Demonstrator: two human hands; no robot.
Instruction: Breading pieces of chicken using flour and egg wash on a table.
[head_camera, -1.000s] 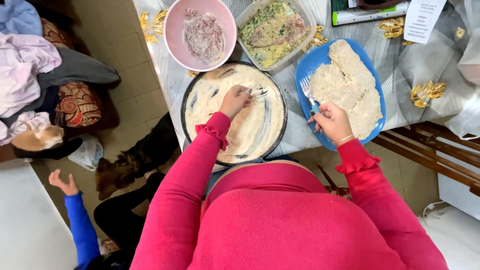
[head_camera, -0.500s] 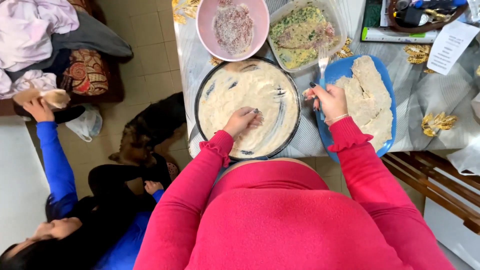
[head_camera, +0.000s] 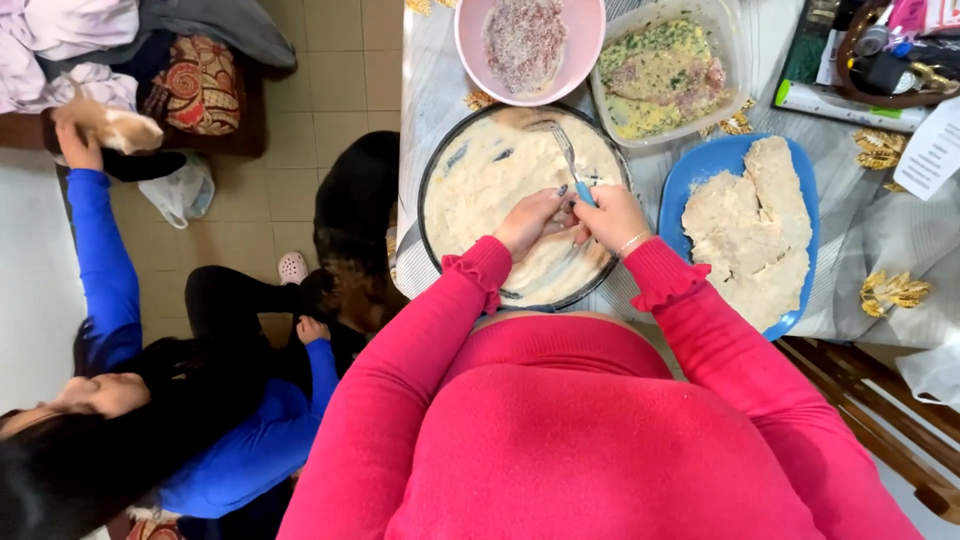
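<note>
Bringing both hands together over the round pan of breadcrumbs, fork now inside it.

The right hand, a moment ago lifting the fork beside the blue plate, is now pinching its blue handle above the pan's middle, tines pointing to the far rim; the left hand is curling its fingers against the crumbs just beside it, so coating is resuming. Right of the pan, the blue plate is holding breaded cutlets; beyond the pan, a pink bowl is holding crumbed meat and a clear tub is holding meat in herbed egg.
</note>
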